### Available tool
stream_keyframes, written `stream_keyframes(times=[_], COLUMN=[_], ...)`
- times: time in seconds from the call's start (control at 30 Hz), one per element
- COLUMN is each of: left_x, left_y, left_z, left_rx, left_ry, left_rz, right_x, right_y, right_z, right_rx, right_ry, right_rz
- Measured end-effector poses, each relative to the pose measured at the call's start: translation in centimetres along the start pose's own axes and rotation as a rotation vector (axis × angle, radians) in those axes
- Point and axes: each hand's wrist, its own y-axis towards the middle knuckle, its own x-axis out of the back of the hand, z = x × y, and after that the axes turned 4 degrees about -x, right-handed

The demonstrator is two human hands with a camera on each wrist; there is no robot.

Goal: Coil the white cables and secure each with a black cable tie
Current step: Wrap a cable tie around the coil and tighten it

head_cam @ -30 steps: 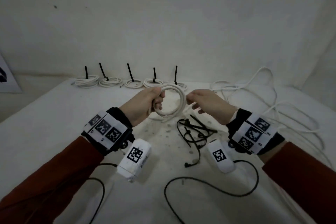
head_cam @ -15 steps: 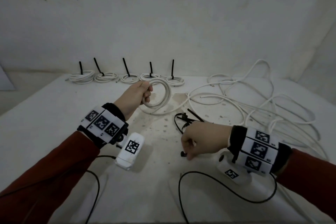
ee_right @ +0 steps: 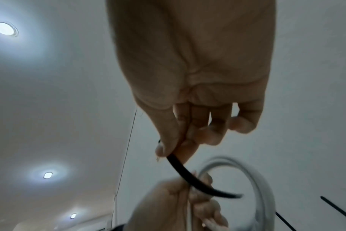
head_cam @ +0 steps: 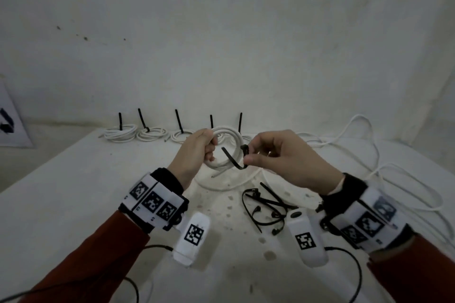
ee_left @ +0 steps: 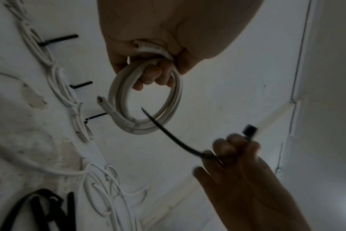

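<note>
My left hand (head_cam: 197, 152) grips a coiled white cable (head_cam: 231, 140) and holds it up above the table; in the left wrist view the coil (ee_left: 168, 109) hangs from the curled fingers (ee_left: 150, 75). My right hand (head_cam: 273, 155) pinches a black cable tie (head_cam: 234, 160) near its head, between thumb and forefinger. The tie's free tip (ee_left: 146, 112) points into the coil's ring. In the right wrist view the tie (ee_right: 193, 179) curves toward the coil (ee_right: 255, 176).
Several tied white coils (head_cam: 120, 133) with upright black tie tails line the table's far edge. Loose black ties (head_cam: 266, 206) lie below my right hand. Long loose white cable (head_cam: 394, 172) sprawls on the right. Black camera leads (head_cam: 354, 265) trail near the front edge.
My right hand dropped to the pile of black ties, took one and rose back to the coil. My left hand has kept hold of the coil.
</note>
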Motion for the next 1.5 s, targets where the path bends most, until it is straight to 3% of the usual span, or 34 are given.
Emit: stream_keyframes(times=[0.2,0.37,0.47,0.67,0.83,1.0,1.13,1.3,1.5], left_x=[-2.2,-2.9,-2.9,-2.9,-3.7,-3.8,-3.7,-3.5,-3.4], left_y=[-0.2,0.3,0.3,0.3,0.9,1.5,1.7,1.8,1.8], left_z=[-1.8,-1.3,-1.2,-1.0,-1.1,-0.5,0.0,0.1,-0.1], left_rx=[-0.046,-0.001,0.014,-0.166,-0.046,0.035,0.107,0.233,0.264], left_ry=[-0.107,-0.114,-0.111,0.083,-0.046,-0.245,-0.358,-0.491,-0.486], left_rz=[0.018,-0.029,0.011,0.142,0.082,0.179,0.219,0.261,0.270], right_x=[-2.1,-2.3,-2.0,-0.6,-0.4,0.0,-0.2,-0.1,-0.4], right_y=[2.5,3.6,3.9,4.4,5.3,5.7,5.5,5.3,5.3], right_z=[-2.1,-3.1,-3.2,-3.0,-3.2,-4.1,-4.3,-4.2,-4.3], right_rx=[0.226,0.253,0.195,-0.029,-0.149,-0.281,-0.210,-0.049,0.010], right_ry=[-0.103,-0.084,-0.009,0.343,0.516,0.713,0.746,0.549,0.358], right_rz=[-0.417,-0.595,-0.564,-0.462,-0.354,-0.405,-0.442,-0.497,-0.517])
